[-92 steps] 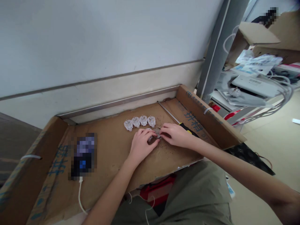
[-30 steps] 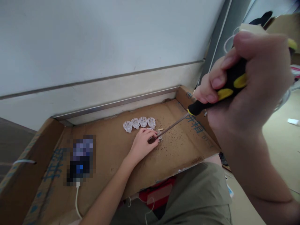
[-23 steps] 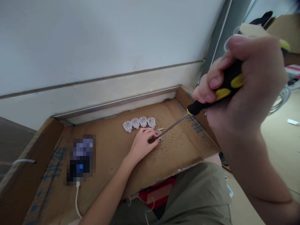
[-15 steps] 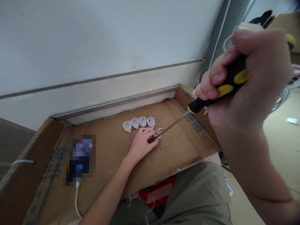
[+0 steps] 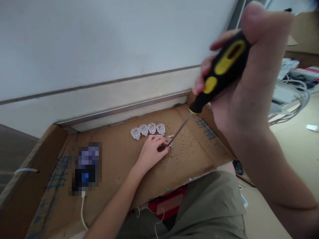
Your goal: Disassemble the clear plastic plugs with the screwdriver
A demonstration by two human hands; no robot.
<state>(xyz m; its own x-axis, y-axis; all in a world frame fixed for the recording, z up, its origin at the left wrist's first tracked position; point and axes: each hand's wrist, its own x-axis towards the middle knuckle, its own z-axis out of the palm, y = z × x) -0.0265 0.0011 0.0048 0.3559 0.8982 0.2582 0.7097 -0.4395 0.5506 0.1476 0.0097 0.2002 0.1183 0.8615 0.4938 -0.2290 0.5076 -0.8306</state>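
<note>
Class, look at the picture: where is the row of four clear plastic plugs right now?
The row of four plugs lies on the cardboard, toward the wall, just beyond the left hand.

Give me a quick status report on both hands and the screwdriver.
Left hand pins a small plug part to the cardboard. Right hand grips the screwdriver, tip on that part. Four white plugs lined up just behind, apart.

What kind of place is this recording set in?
Probably an improvised small-parts workbench, perhaps in a workshop or stockroom. A flattened cardboard box serves as the work surface, white plug parts stand in a row, and the right hand drives a screwdriver.
</note>
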